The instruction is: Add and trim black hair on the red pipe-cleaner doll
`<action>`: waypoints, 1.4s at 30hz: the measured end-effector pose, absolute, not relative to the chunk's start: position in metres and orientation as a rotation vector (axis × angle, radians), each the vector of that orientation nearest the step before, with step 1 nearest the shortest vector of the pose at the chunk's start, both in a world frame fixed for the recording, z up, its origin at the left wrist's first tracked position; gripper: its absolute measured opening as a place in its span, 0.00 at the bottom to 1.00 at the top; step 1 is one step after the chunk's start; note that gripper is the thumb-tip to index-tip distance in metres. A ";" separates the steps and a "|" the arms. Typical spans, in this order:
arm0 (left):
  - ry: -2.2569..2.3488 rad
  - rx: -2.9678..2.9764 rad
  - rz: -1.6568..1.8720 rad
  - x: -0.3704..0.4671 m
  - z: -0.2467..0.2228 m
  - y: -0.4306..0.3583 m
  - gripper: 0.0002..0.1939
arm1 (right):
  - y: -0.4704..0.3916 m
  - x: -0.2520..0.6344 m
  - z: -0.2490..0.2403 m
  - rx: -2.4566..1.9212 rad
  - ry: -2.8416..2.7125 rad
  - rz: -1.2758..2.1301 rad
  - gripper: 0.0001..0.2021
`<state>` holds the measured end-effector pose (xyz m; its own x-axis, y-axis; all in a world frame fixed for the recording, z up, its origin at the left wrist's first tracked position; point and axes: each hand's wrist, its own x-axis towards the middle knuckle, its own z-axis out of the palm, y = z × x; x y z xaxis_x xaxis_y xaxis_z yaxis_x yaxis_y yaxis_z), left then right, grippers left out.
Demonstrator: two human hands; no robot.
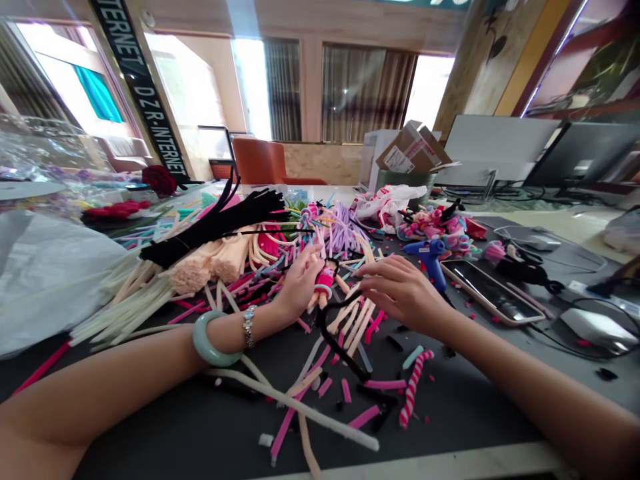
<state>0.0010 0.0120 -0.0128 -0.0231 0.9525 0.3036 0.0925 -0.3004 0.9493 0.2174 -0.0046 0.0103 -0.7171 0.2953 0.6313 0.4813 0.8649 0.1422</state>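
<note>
My left hand [301, 281], with a jade bangle and a bracelet on its wrist, is closed around the upper part of a small pink doll figure [325, 281]. The figure has a pale ring around its middle and beige legs pointing toward me. My right hand [395, 290] is just to the right, its fingers bent together around the end of a black fuzzy stem [327, 333]. That stem curves under the figure and down across the dark table [200, 427]. Beige stems [357, 323] lie below my right fingers.
Bundles of black [220, 223], beige [210, 263] and lilac stems [345, 230] are piled behind. At right lie a blue glue gun [433, 260], a phone [493, 291] and a mouse [595, 329]. A striped stem [416, 390] and cut pieces are scattered in front.
</note>
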 end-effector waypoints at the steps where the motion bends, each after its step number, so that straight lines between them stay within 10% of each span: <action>1: 1.137 1.544 1.449 0.000 -0.012 0.012 0.18 | -0.003 0.220 0.011 -0.598 -2.388 -0.428 0.05; 18: 1.170 2.775 1.264 -0.007 0.005 -0.010 0.13 | -0.016 0.225 0.029 -0.792 -2.347 -0.857 0.07; 42: 1.119 2.827 1.303 -0.005 0.006 0.006 0.12 | 0.005 0.234 0.025 -0.969 -2.253 -0.608 0.12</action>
<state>-0.0048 0.0064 0.0063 0.4647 0.5091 0.7245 0.6391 -0.7591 0.1235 0.2343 0.0047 0.0248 -0.5494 0.4826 0.6821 0.7602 0.6274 0.1685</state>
